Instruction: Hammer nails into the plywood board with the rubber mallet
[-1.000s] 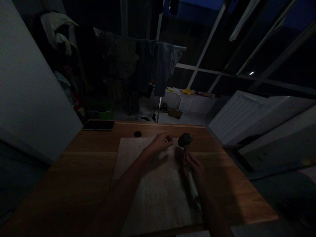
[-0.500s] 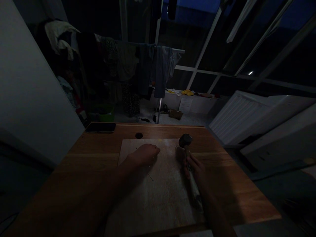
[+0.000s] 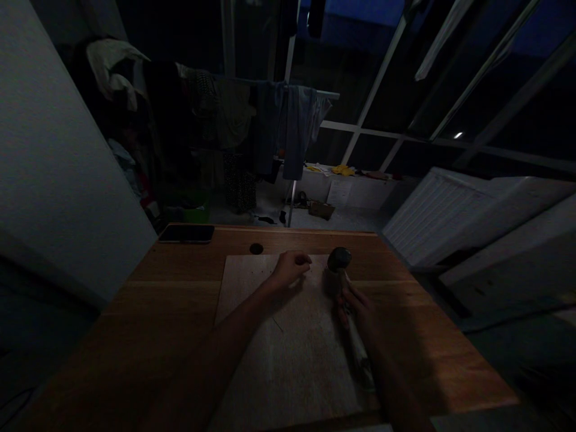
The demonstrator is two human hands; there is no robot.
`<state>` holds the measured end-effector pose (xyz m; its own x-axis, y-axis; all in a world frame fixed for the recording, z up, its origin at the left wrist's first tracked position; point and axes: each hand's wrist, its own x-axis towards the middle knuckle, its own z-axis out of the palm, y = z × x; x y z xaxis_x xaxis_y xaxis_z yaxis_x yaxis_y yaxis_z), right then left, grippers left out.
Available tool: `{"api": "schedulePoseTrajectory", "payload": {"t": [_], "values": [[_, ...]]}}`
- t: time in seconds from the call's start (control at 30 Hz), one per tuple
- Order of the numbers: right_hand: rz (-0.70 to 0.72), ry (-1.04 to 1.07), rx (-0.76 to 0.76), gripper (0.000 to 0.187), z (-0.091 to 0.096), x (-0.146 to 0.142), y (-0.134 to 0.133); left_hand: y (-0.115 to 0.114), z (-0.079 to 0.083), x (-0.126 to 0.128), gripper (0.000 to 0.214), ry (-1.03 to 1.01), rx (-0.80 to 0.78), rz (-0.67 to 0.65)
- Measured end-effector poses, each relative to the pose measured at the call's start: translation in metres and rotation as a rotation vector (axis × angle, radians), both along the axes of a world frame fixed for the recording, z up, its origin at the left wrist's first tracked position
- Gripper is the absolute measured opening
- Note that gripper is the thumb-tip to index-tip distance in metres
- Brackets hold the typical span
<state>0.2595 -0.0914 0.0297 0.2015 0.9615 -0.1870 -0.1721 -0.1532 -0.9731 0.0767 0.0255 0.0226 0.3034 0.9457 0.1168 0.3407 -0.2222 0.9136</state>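
The scene is very dark. A pale plywood board (image 3: 288, 348) lies on a brown wooden table (image 3: 171, 300). My left hand (image 3: 291, 267) rests near the board's far edge, fingers pinched together on something too small to make out. My right hand (image 3: 357, 309) is wrapped round the handle of a hammer (image 3: 339, 259), whose dark head sits just right of my left hand, close above the board. A thin nail (image 3: 278, 324) lies loose on the board beside my left forearm.
A dark phone (image 3: 186, 233) lies at the table's far left corner, with a round cable hole (image 3: 256, 248) nearby. Beyond the table stands a drying rack with hanging clothes (image 3: 270, 120). A grey wall (image 3: 54, 180) is on the left and a white radiator (image 3: 418, 216) on the right.
My left hand drew back to the left over the board half a second ago, then moved forward and right again towards the hammer head. The hammer has hardly moved.
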Motion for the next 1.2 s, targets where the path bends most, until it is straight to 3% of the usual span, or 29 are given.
{"api": "schedulePoseTrajectory", "payload": {"t": [0.13, 0.33, 0.5, 0.83, 1.2], "values": [[-0.021, -0.007, -0.001, 0.048, -0.001, 0.000, -0.001, 0.004, -0.015, 0.016, 0.022, -0.034, 0.009, 0.046], [0.002, -0.029, 0.009, 0.045, -0.001, 0.001, -0.001, 0.000, -0.027, 0.012, 0.022, 0.038, 0.117, -0.010], [0.005, -0.016, 0.047, 0.041, 0.000, 0.000, 0.000, -0.002, -0.024, 0.013, 0.024, 0.111, 0.177, -0.019], [0.173, -0.003, 0.073, 0.027, 0.010, -0.003, -0.003, -0.005, -0.019, 0.014, 0.020, 0.176, 0.253, -0.003], [0.204, 0.045, 0.075, 0.026, -0.002, 0.000, -0.002, -0.004, -0.019, 0.014, 0.020, 0.178, 0.207, 0.017]]}}
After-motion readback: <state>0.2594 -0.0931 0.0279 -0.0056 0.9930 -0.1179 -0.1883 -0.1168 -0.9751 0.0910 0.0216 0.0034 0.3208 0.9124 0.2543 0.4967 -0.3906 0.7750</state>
